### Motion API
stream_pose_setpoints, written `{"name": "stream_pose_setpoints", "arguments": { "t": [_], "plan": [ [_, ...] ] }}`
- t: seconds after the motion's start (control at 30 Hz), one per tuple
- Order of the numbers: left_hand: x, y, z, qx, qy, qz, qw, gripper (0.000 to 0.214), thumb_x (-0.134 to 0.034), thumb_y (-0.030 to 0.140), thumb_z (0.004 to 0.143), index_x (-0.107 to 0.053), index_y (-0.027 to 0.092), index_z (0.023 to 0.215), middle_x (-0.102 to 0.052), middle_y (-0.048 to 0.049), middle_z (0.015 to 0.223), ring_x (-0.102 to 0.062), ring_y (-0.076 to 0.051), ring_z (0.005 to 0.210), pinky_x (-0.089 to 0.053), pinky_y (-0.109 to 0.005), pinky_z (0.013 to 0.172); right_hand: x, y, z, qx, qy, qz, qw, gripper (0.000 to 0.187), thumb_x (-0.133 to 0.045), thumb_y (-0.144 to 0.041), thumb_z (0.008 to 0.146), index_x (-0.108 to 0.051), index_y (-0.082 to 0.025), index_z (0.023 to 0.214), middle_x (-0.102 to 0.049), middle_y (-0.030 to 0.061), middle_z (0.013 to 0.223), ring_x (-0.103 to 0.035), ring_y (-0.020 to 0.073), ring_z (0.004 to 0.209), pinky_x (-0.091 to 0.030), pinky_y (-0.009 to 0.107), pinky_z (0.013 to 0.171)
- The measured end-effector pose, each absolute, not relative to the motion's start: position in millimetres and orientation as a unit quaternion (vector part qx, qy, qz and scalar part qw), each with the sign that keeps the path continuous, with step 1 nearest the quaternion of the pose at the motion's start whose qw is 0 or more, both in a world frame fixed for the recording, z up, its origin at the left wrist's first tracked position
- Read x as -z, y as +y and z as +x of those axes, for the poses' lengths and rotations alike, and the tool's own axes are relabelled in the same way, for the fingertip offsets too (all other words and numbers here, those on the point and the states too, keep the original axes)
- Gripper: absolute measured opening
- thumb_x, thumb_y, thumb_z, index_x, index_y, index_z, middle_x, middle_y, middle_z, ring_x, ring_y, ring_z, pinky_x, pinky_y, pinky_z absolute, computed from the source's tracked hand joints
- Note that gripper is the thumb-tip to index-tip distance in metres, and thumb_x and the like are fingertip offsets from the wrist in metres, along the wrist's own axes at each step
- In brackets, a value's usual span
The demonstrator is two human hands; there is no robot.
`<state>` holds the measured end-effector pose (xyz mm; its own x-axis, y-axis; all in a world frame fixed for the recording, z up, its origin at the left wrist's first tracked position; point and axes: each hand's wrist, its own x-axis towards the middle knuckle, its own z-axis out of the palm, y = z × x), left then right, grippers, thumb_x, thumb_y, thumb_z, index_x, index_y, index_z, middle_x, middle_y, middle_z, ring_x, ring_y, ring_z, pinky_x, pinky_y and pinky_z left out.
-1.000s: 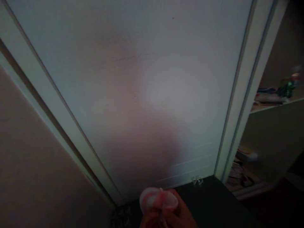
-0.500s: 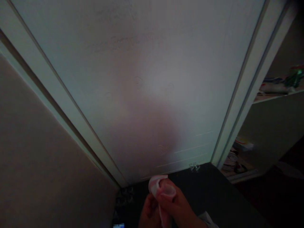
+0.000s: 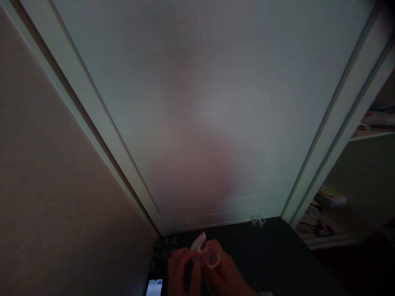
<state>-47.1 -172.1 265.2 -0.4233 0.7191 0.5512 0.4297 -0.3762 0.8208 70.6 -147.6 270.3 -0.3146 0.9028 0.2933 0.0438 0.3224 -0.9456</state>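
Low in the head view, my right hand (image 3: 226, 273) is closed around a small clear glass (image 3: 211, 257), its round end turned up toward me. My left hand (image 3: 179, 267) is right beside it, fingers pinching a pale pink and white cloth (image 3: 199, 241). The cloth touches the side of the glass, and part of it is hidden behind my fingers. Both hands are above a dark tabletop (image 3: 247, 255).
Two small clear glasses (image 3: 258, 220) stand at the tabletop's back right edge. More clear glassware (image 3: 165, 246) is at the back left, with a lit phone (image 3: 154, 287) in front. A frosted panel (image 3: 247, 123) rises behind; shelves (image 3: 372, 136) with clutter are on the right.
My left hand has moved left and drawn the cloth off to the glass's left side. The glass has turned, showing its round end. The view has shifted, bringing more of the phone in.
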Motion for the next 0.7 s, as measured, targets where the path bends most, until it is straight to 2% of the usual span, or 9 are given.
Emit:
{"name": "stream_pose_setpoints", "arguments": {
  "t": [0.07,0.13,0.27,0.37,0.53,0.63,0.7],
  "plan": [
    [-272.1,-175.6,-46.1,-0.595,0.561,0.573,0.056,0.027,-0.058,0.048,0.076,-0.066,0.023,0.073,-0.063,-0.0054,0.08,-0.055,-0.022,0.082,-0.044,-0.036,0.08,-266.3,-151.4,70.2,-0.452,-0.697,-0.365,0.421,0.02,-0.038,-0.036,0.087,-0.044,-0.019,0.08,-0.051,0.0021,0.073,-0.047,0.0148,0.064,-0.039,0.027,0.06],
    [-275.4,-178.2,-46.0,-0.556,0.585,0.588,0.043,0.029,-0.057,0.05,0.076,-0.065,0.023,0.069,-0.062,-0.0056,0.078,-0.055,-0.023,0.083,-0.043,-0.037,0.079,-264.1,-154.2,71.4,-0.421,-0.73,-0.379,0.382,0.016,-0.039,-0.032,0.084,-0.044,-0.019,0.079,-0.052,0.0035,0.073,-0.048,0.0165,0.065,-0.04,0.029,0.061],
    [-275.8,-182.3,-52.0,-0.513,0.635,0.567,0.107,0.039,-0.056,0.059,0.071,-0.065,0.022,0.063,-0.061,-0.0063,0.081,-0.056,-0.024,0.084,-0.045,-0.036,0.077,-266.5,-157.5,74.3,-0.363,-0.776,-0.4,0.326,0.012,-0.041,-0.026,0.081,-0.049,-0.018,0.082,-0.057,0.0076,0.081,-0.051,0.0197,0.073,-0.04,0.033,0.068],
    [-278.2,-184.3,-58.6,-0.481,0.649,0.563,0.173,0.038,-0.058,0.059,0.069,-0.067,0.022,0.062,-0.061,-0.0059,0.083,-0.057,-0.024,0.085,-0.045,-0.037,0.08,-272.2,-158.8,73.5,-0.355,-0.786,-0.409,0.296,0.016,-0.039,-0.027,0.084,-0.052,-0.017,0.082,-0.059,0.008,0.082,-0.052,0.0197,0.073,-0.041,0.032,0.068],
    [-285.8,-185.7,-63.9,-0.453,0.633,0.588,0.218,0.017,-0.062,0.038,0.072,-0.07,0.024,0.07,-0.06,-0.0054,0.089,-0.056,-0.024,0.09,-0.043,-0.037,0.084,-278.1,-158.5,73.9,-0.37,-0.799,-0.401,0.253,0.017,-0.042,-0.024,0.084,-0.056,-0.014,0.083,-0.061,0.0095,0.082,-0.055,0.0205,0.074,-0.041,0.031,0.068],
    [-291.3,-184.2,-65.3,-0.42,0.601,0.642,0.223,0.011,-0.059,0.027,0.075,-0.069,0.024,0.074,-0.061,-0.0056,0.09,-0.056,-0.024,0.09,-0.043,-0.035,0.084,-281.1,-156.6,79.8,-0.437,-0.785,-0.36,0.249,0.014,-0.05,-0.017,0.079,-0.058,-0.014,0.089,-0.062,0.0065,0.087,-0.056,0.0185,0.076,-0.042,0.028,0.07],
    [-296.3,-182.6,-66.1,-0.382,0.571,0.689,0.23,0.011,-0.058,0.023,0.076,-0.069,0.023,0.076,-0.061,-0.0061,0.089,-0.055,-0.023,0.09,-0.043,-0.034,0.082,-284.0,-155.2,85.0,-0.503,-0.766,-0.308,0.256,0.022,-0.053,-0.013,0.075,-0.059,-0.017,0.096,-0.062,0.0029,0.092,-0.056,0.017,0.081,-0.043,0.026,0.074]
  ]
}}
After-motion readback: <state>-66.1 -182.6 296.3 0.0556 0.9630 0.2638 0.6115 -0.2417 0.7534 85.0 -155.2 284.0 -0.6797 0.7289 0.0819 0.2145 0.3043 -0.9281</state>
